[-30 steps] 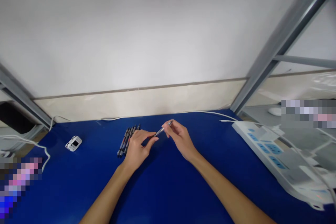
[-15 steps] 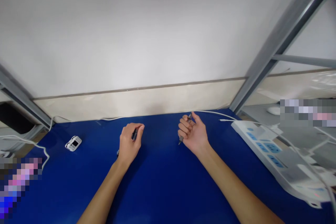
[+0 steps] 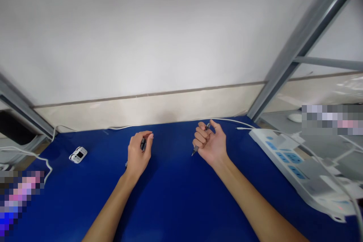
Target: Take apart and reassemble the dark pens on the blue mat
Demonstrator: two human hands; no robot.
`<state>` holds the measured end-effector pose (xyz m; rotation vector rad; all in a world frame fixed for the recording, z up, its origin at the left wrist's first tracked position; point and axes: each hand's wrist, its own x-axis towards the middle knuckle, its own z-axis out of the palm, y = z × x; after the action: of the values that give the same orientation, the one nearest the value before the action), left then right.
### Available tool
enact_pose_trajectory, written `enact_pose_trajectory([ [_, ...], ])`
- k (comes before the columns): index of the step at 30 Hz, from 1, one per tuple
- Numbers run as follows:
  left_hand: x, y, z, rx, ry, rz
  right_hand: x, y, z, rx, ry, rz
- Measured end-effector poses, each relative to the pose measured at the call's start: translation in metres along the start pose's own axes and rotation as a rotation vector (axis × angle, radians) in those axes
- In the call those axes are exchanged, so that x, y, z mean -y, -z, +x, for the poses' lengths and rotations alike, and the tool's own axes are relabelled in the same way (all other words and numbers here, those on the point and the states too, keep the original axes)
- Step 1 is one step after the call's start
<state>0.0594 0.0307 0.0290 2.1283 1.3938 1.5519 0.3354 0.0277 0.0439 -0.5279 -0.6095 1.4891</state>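
1. With our right hand [image 3: 212, 141], palm turned up, we clasp a slim dark-grey pen with a pointed tip [image 3: 195, 149]; the fingers curl round its barrel, and it slants above the table, tip toward us.
2. We curve our left hand [image 3: 137, 154] downward, thumb near the forefinger. Dark cylindrical pens [image 3: 143, 144] show in the gap and beside the wrist; we cannot tell whether the fingers grasp any of them.
3. Our hands are apart, both over the smooth, glossy blue tabletop [image 3: 176, 200].
4. Left of our left hand we see a small white rounded device with a black screen [image 3: 78, 155].
5. To our right lies a long white power strip with blue sockets [image 3: 296, 172], well apart from the pen.
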Motion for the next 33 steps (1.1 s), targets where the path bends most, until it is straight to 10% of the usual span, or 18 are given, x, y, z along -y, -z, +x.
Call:
enact_pose_trajectory([
  [19,0.005,0.0,0.001,-0.001,0.004,0.028,-0.001,-0.005,0.0,0.005,0.017,-0.028],
  [27,0.05,0.016,0.018,-0.008,0.084,0.246,-0.01,-0.013,0.004,0.036,0.062,-0.159],
  [33,0.079,0.024,0.014,0.206,0.358,0.453,-0.023,-0.012,0.005,0.002,0.149,-0.53],
])
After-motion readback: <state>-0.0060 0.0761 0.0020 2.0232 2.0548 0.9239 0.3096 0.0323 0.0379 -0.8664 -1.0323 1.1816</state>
